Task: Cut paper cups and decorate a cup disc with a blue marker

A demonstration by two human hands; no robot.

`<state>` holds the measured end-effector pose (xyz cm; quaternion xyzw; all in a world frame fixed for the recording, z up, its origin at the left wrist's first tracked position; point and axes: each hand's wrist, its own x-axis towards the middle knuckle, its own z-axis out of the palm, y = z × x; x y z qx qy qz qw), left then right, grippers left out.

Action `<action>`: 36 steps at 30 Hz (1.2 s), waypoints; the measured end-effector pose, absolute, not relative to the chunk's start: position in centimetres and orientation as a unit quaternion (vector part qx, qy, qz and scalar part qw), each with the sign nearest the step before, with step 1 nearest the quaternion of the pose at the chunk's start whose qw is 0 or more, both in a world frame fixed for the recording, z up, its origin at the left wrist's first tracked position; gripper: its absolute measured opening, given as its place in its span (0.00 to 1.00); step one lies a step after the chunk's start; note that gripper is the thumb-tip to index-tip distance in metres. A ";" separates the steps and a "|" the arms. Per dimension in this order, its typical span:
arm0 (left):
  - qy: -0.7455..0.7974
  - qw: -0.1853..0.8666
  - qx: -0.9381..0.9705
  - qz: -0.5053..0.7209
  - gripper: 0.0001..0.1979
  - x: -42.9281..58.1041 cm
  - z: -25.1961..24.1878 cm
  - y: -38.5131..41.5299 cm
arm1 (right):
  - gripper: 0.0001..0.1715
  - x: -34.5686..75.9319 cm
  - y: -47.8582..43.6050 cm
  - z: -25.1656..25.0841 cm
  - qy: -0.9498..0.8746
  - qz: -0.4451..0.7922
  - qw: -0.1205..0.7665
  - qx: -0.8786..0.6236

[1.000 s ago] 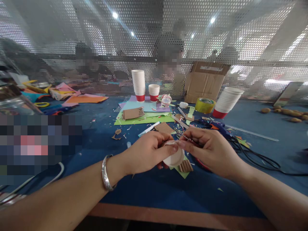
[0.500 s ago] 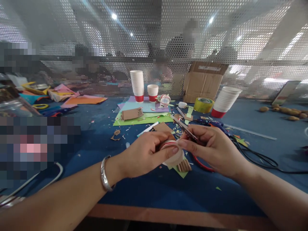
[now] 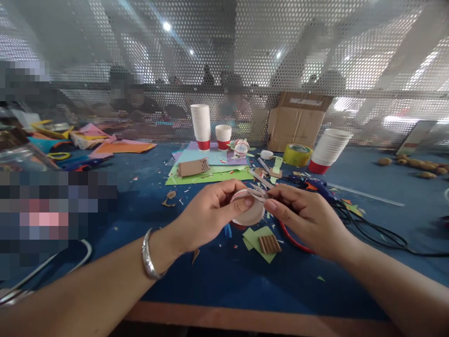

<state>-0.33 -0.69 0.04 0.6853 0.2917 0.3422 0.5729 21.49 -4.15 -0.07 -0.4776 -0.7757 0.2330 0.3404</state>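
My left hand (image 3: 206,213) is closed on a cut-down paper cup (image 3: 249,216), a shallow round white piece with a red line near its rim. Thumb on top, it grips the left side of the piece. Scissors with a red handle (image 3: 294,239) are in my closed right hand (image 3: 310,217), held close to the pivot. Their metal blades (image 3: 258,192) lie at the cup's upper right edge; whether they touch it I cannot tell. Below the hands, a small piece of corrugated cardboard (image 3: 270,244) rests on green paper (image 3: 257,234).
Behind stand paper cup stacks (image 3: 201,126), a cardboard box (image 3: 296,124) and yellow tape (image 3: 297,155). A blue glue gun (image 3: 315,183) with a black cable (image 3: 379,234) is at right. Coloured sheets (image 3: 210,175) and scraps cover the middle; a blurred person is at left.
The cup piece has moved slightly up and turned its round face more toward me. The scissor blades have swung down onto its edge area, uncovering the green paper and corrugated piece below.
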 end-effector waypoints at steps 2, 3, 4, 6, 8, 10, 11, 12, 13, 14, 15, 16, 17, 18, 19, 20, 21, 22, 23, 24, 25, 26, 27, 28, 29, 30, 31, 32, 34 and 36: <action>0.285 0.569 0.691 0.344 0.14 -0.3 0.0 -0.7 | 0.22 21.5 -4.2 -0.1 -0.776 0.218 0.338 -0.486; 0.280 0.568 0.693 0.345 0.14 -0.2 0.0 -0.7 | 0.22 21.5 -4.2 0.0 -0.777 0.215 0.336 -0.488; 0.276 0.565 0.697 0.346 0.13 -0.2 0.0 -0.7 | 0.23 21.5 -4.3 0.1 -0.779 0.213 0.332 -0.488; 0.267 0.555 0.707 0.348 0.11 -0.2 0.0 -0.7 | 0.22 21.4 -4.3 0.2 -0.786 0.213 0.325 -0.481; 0.260 0.542 0.718 0.350 0.10 -0.3 -0.1 -0.7 | 0.21 21.4 -4.4 0.3 -0.793 0.209 0.325 -0.471; 0.253 0.537 0.723 0.352 0.10 -0.3 -0.2 -0.8 | 0.20 21.3 -4.5 0.4 -0.799 0.198 0.330 -0.462; 0.250 0.538 0.723 0.353 0.10 -0.4 -0.3 -0.8 | 0.19 21.3 -4.5 0.4 -0.802 0.191 0.331 -0.459; 0.247 0.539 0.723 0.354 0.10 -0.4 -0.3 -0.9 | 0.19 21.3 -4.6 0.3 -0.805 0.183 0.332 -0.457; 0.245 0.540 0.723 0.355 0.10 -0.4 -0.4 -0.9 | 0.19 21.3 -4.7 0.3 -0.808 0.173 0.331 -0.455; 0.243 0.539 0.724 0.355 0.10 -0.4 -0.4 -0.9 | 0.18 21.4 -4.8 0.3 -0.812 0.161 0.329 -0.454; 0.243 0.535 0.727 0.355 0.10 -0.4 -0.5 -0.9 | 0.18 21.4 -4.8 0.3 -0.815 0.149 0.327 -0.454; 0.244 0.531 0.730 0.355 0.10 -0.4 -0.5 -0.9 | 0.19 21.5 -4.9 0.3 -0.818 0.137 0.326 -0.454; 0.245 0.527 0.732 0.355 0.10 -0.4 -0.5 -1.0 | 0.19 21.5 -4.9 0.3 -0.821 0.125 0.326 -0.453; 0.247 0.523 0.734 0.355 0.10 -0.4 -0.5 -1.0 | 0.18 21.5 -4.9 0.3 -0.823 0.117 0.326 -0.450; 0.248 0.520 0.736 0.356 0.10 -0.4 -0.5 -1.0 | 0.18 21.5 -4.9 0.3 -0.825 0.108 0.327 -0.447; 0.252 0.518 0.737 0.354 0.10 -0.4 -0.4 -1.1 | 0.18 21.5 -4.9 0.3 -0.828 0.101 0.329 -0.443; 0.256 0.516 0.738 0.352 0.11 -0.4 -0.4 -1.1 | 0.18 21.5 -4.9 0.3 -0.829 0.095 0.331 -0.441; 0.261 0.514 0.739 0.349 0.11 -0.4 -0.3 -1.2 | 0.18 21.5 -4.9 0.3 -0.831 0.090 0.330 -0.439; 0.265 0.512 0.739 0.348 0.11 -0.3 -0.3 -1.3 | 0.19 21.5 -4.9 0.3 -0.832 0.085 0.329 -0.439; 0.267 0.511 0.739 0.348 0.11 -0.3 -0.2 -1.3 | 0.19 21.5 -5.0 0.3 -0.833 0.081 0.326 -0.439; 0.266 0.510 0.740 0.349 0.11 -0.3 -0.1 -1.4 | 0.18 21.5 -5.0 0.3 -0.834 0.079 0.324 -0.439; 0.264 0.509 0.740 0.351 0.11 -0.3 -0.1 -1.4 | 0.18 21.5 -5.1 0.4 -0.835 0.077 0.324 -0.438; 0.262 0.509 0.740 0.353 0.10 -0.3 0.0 -1.5 | 0.18 21.5 -5.1 0.4 -0.837 0.075 0.323 -0.436; 0.258 0.511 0.740 0.353 0.10 -0.3 0.0 -1.5 | 0.18 21.5 -5.1 0.4 -0.838 0.073 0.324 -0.434; 0.255 0.514 0.739 0.353 0.10 -0.4 0.0 -1.5 | 0.18 21.5 -5.1 0.4 -0.839 0.070 0.324 -0.432; 0.253 0.518 0.737 0.353 0.11 -0.4 0.1 -1.6 | 0.18 21.5 -5.2 0.5 -0.840 0.068 0.323 -0.431; 0.251 0.522 0.735 0.353 0.11 -0.4 0.0 -1.6 | 0.18 21.5 -5.2 0.5 -0.840 0.067 0.321 -0.432; 0.249 0.528 0.731 0.353 0.11 -0.4 0.0 -1.6 | 0.18 21.5 -5.2 0.6 -0.841 0.067 0.319 -0.432; 0.247 0.534 0.729 0.351 0.11 -0.5 0.0 -1.6 | 0.18 21.5 -5.2 0.7 -0.841 0.072 0.315 -0.434; 0.252 0.533 0.731 0.344 0.11 -0.5 0.1 -1.6 | 0.19 21.5 -5.3 0.8 -0.840 0.079 0.312 -0.437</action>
